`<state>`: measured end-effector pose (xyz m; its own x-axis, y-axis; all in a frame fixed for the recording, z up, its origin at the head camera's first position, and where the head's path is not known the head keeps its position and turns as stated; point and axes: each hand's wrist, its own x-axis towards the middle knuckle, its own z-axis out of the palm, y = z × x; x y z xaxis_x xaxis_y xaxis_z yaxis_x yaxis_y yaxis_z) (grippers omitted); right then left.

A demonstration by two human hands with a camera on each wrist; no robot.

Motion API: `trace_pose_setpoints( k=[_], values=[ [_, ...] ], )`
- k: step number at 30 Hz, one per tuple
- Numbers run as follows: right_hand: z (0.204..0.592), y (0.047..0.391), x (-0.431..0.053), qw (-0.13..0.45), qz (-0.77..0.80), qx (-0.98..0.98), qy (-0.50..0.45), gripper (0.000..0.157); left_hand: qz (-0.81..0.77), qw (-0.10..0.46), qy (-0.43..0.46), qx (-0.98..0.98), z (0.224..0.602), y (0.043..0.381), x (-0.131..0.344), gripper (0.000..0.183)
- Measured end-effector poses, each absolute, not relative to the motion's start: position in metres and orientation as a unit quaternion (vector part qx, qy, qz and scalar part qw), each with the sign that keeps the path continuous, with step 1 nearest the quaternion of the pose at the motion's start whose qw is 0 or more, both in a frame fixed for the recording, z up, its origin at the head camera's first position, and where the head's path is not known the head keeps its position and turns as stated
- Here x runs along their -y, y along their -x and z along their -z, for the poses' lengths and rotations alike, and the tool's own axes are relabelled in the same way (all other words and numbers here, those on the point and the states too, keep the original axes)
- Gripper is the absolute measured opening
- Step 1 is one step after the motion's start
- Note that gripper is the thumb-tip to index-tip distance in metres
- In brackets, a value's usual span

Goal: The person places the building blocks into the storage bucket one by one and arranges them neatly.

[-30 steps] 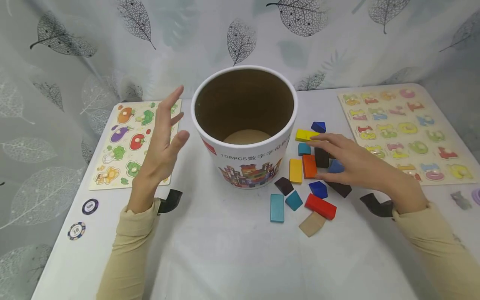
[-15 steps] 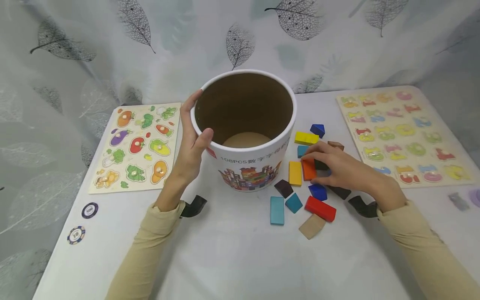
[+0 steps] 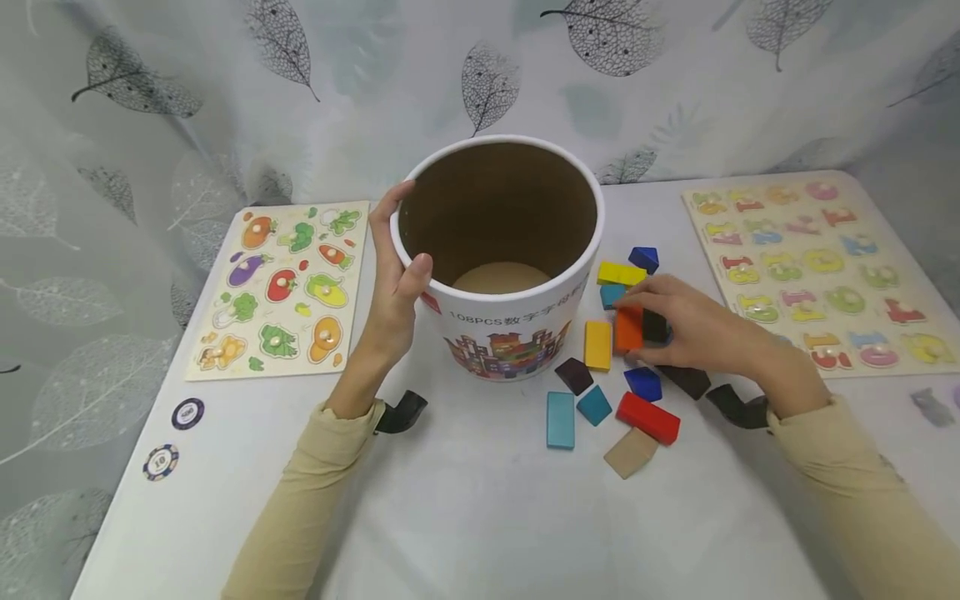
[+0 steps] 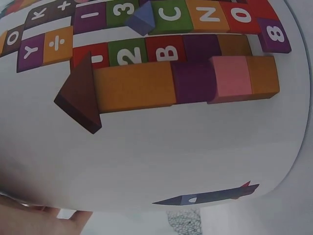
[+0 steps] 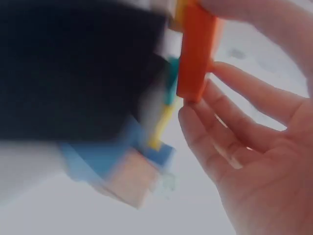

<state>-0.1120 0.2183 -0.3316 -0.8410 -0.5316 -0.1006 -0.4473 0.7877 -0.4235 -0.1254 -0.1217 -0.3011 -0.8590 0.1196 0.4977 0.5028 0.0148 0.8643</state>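
Observation:
A large white paper bucket [image 3: 510,333], printed with a picture of toy blocks, stands upright with its open top showing a brown inside. My left hand [image 3: 393,304] grips its left side, thumb at the front of the rim and fingers around the outer wall. The left wrist view shows the bucket's printed side [image 4: 195,142] and part of that hand [image 4: 44,220]. My right hand [image 3: 693,325] pinches an orange block [image 5: 195,54] between thumb and fingertips, among the loose blocks. Right around it lie a yellow-orange block [image 3: 597,346], a teal block [image 3: 611,296] and a dark block [image 3: 656,327].
Nearer the front are a red block [image 3: 648,418], a light-blue block [image 3: 560,420] and a tan block [image 3: 631,452]. A vegetable puzzle board [image 3: 296,283] lies left, a number puzzle board [image 3: 817,275] right. Two round chips [image 3: 187,413] lie at the left edge; a leaf-patterned curtain [image 3: 420,75] hangs behind.
My left hand has come in from the left and taken hold of the bucket. My right hand has drawn in around the orange block and pinches it, and the block has shifted slightly.

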Motion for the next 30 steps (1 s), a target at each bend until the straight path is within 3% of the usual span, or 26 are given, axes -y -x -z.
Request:
trace_pose_setpoints(
  k=[4,11,14,20,30],
  values=[
    [0.304,0.115,-0.227,0.057,0.214,-0.942,0.254,0.06,0.665,0.147,0.218,0.7,0.301,0.125,0.121,0.105],
    [0.237,0.124,-0.231,-0.148,0.229,-0.915,0.298,0.079,0.663,0.148,0.215,0.702,0.302,0.125,0.119,0.105],
    [0.216,0.129,-0.214,-0.198,0.246,-0.891,0.327,0.079,0.662,0.149,0.215,0.702,0.303,0.126,0.119,0.105],
    [0.204,0.137,-0.173,-0.199,0.29,-0.861,0.368,0.071,0.663,0.149,0.218,0.701,0.303,0.129,0.117,0.106],
    [0.208,0.147,-0.153,-0.167,0.355,-0.825,0.407,0.066,0.657,0.168,0.224,0.7,0.305,0.129,0.118,0.105]
  ],
)
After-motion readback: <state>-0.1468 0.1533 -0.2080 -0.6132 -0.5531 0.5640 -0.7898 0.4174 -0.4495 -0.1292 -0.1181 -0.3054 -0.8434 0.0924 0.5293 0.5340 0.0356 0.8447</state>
